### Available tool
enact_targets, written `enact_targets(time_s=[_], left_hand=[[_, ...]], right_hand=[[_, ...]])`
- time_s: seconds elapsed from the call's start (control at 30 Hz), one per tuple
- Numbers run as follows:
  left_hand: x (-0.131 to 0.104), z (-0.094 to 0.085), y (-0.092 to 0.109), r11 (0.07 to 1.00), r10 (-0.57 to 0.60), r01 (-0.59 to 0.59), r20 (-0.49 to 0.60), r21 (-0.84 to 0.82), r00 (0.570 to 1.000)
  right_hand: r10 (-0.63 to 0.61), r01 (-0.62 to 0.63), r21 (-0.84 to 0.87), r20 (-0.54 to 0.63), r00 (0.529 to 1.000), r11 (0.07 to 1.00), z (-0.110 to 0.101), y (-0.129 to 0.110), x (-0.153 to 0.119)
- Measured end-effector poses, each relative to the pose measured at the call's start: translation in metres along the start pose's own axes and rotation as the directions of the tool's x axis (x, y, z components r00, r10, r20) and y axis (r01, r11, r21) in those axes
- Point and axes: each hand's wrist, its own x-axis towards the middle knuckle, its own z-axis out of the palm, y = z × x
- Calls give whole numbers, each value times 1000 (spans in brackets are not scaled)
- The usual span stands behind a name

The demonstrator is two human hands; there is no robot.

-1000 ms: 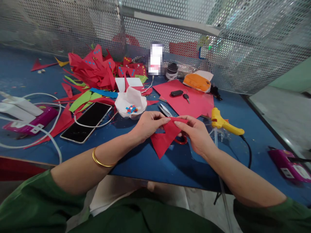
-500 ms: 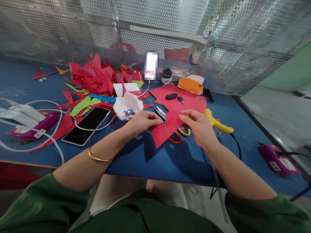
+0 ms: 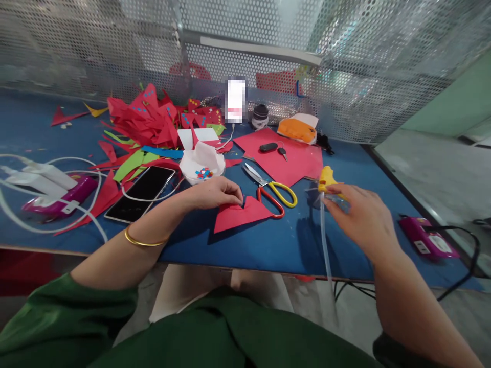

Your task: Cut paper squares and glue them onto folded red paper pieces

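Note:
My left hand (image 3: 220,193) pinches the edge of a small red paper piece (image 3: 245,213) low over the blue table. My right hand (image 3: 358,214) has its fingers on a yellow glue gun (image 3: 327,179), from which a clear glue stick (image 3: 325,240) hangs down past the table edge. Scissors (image 3: 268,185) with one red and one yellow handle lie between the hands, close to the paper piece. Behind my left hand stands a white bowl (image 3: 191,166) with small blue, red and white bits (image 3: 204,173) in it.
A black phone (image 3: 141,194), white cables and a purple power strip (image 3: 63,197) lie on the left. Red paper scraps (image 3: 149,120) are heaped behind. Keys (image 3: 283,152) rest on red sheets (image 3: 295,166). Another purple strip (image 3: 427,237) is at right.
My right hand has let go of the red paper and moved right onto the glue gun, which is now more upright. My left hand has shifted slightly left with the paper, uncovering the scissors.

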Motion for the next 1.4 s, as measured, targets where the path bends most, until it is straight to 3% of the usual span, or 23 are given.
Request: enact_targets(time_s=[0.17,0.3,0.4,0.53,0.63,0.9,1.13,1.23,1.4], left_hand=[[-8,-4,-10,974,-14,-1,63,226,998],[-19,1,-7,871,103,-68,-46,486,994],[-37,14,-1,720,222,-74,-128,691,967],[-62,40,0,638,325,-171,-62,751,944],[-70,52,-6,599,363,-188,-55,778,930],[-72,46,-22,553,432,-227,-43,802,901],[-77,50,-29,503,504,-222,-75,835,860],[-78,52,-29,520,510,-233,-80,822,857],[-78,53,-26,545,453,-253,-27,800,891]], right_hand=[[-192,182,77,139,972,980,-6,-53,-26],[-234,241,1,250,940,971,-15,-81,-52],[-185,184,24,211,960,983,-24,-103,-63],[-154,135,170,105,982,976,-23,-135,-54],[-158,145,155,74,985,977,-7,-151,-36],[-227,221,55,172,958,974,30,-159,-7],[-311,304,73,106,945,950,42,-159,-12],[-271,260,122,79,959,958,44,-159,-19],[-138,113,210,108,985,971,39,-160,-28]])
